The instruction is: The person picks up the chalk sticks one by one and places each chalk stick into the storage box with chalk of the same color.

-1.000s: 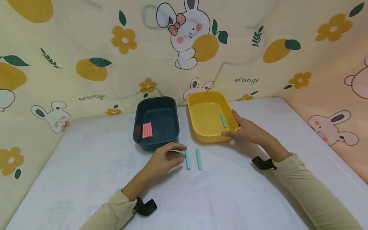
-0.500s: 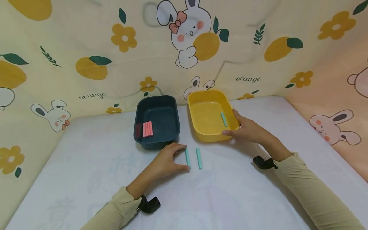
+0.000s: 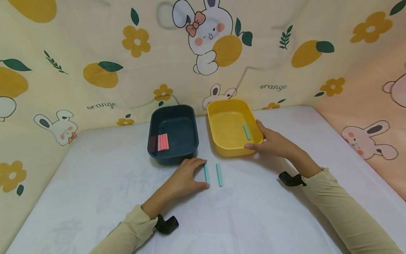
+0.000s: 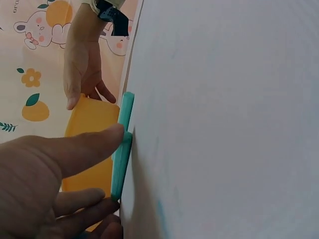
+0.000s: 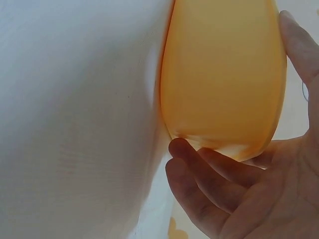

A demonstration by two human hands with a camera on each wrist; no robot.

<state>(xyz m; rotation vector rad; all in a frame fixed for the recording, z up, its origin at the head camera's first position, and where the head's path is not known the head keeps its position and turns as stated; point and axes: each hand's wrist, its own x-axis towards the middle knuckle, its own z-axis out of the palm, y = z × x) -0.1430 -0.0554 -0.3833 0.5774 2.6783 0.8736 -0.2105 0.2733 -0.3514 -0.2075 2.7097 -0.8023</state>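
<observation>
**L hand (image 3: 185, 178) pinches teal stick (image 3: 207, 174) end to end; R hand (image 3: 274, 143) on yellow tub (image 3: 229, 152)**

L thumb's at the stick's near end, fingertips at the far end, so the fingers are spread abt. the stick's length. Stick's at the surface (image 3: 253, 215), in front of the gap btwn the tubs; can't tell if it's lifted at all. 2nd teal stick (image 3: 219, 175) lies just to its right, roughly parallel, apart.

R hand grips the yellow tub's near right corner: fingers part-open, thumb at the near rim, the others round the outer wall. 3rd teal stick (image 3: 247, 131) lies inside, twd. the right wall.

Dark blue tub (image 3: 182, 132) stands left of the yellow one, w/ a row of pink sticks (image 3: 163, 142) side by side. Printed cloth (image 3: 133, 81) hangs behind.
</observation>
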